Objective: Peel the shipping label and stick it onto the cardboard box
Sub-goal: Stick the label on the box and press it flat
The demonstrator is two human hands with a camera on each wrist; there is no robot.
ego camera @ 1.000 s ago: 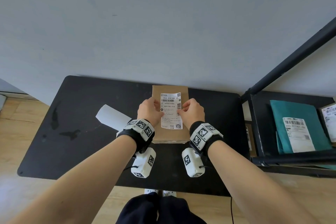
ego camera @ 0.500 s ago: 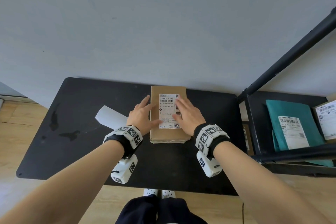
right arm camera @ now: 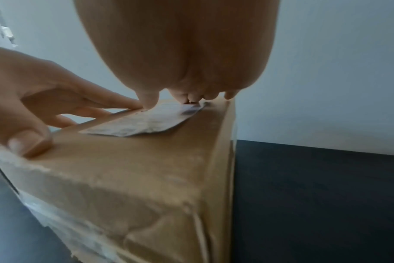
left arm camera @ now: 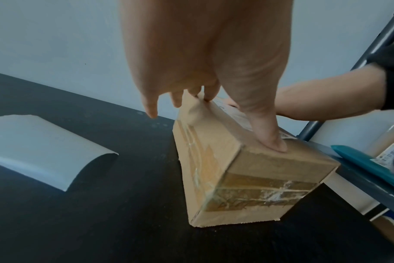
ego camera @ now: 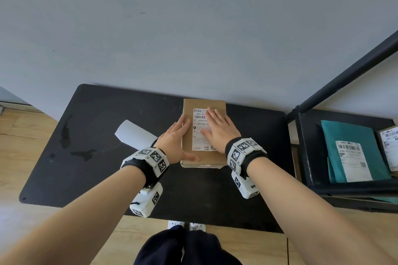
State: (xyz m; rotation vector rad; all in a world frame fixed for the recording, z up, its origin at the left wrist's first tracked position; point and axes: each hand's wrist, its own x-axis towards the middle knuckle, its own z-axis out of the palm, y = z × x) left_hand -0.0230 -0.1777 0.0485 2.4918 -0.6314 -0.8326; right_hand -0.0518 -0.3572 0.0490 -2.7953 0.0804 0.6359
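The thin white paper shipping label (ego camera: 202, 133) wrinkles easily; flat right hand (ego camera: 217, 131) presses it, flat left hand (ego camera: 174, 142) steadies the brown cardboard box (ego camera: 203, 160).

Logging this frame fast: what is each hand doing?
Left hand: open, resting on the cardboard box.
Right hand: open, flat, pressing the shipping label.

Bare forearms, black wristbands (ego camera: 148, 166) with checkered tags, white camera pods (ego camera: 146, 201) beneath.
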